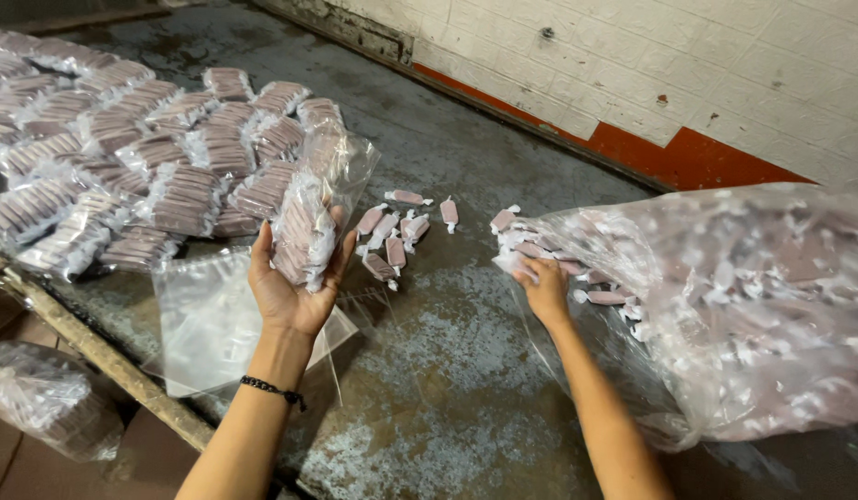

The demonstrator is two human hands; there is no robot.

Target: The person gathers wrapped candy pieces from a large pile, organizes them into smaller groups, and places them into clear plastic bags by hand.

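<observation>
My left hand point(290, 287) holds up a small clear plastic bag point(316, 208) partly filled with pink wrapped candies, its open top flopping upward. My right hand point(543, 287) reaches into the mouth of a big clear sack of the same candies point(725, 306) lying on its side at the right, fingers on the spilled sweets. A few loose wrapped candies point(396, 236) lie on the worn metal table point(438, 370) between my hands.
Several filled candy packets point(123, 157) are piled at the back left. Empty clear bags point(206, 319) lie under my left wrist. Another filled sack point(54, 398) sits below the table's left edge. A white tiled wall with a red band point(688, 157) runs behind.
</observation>
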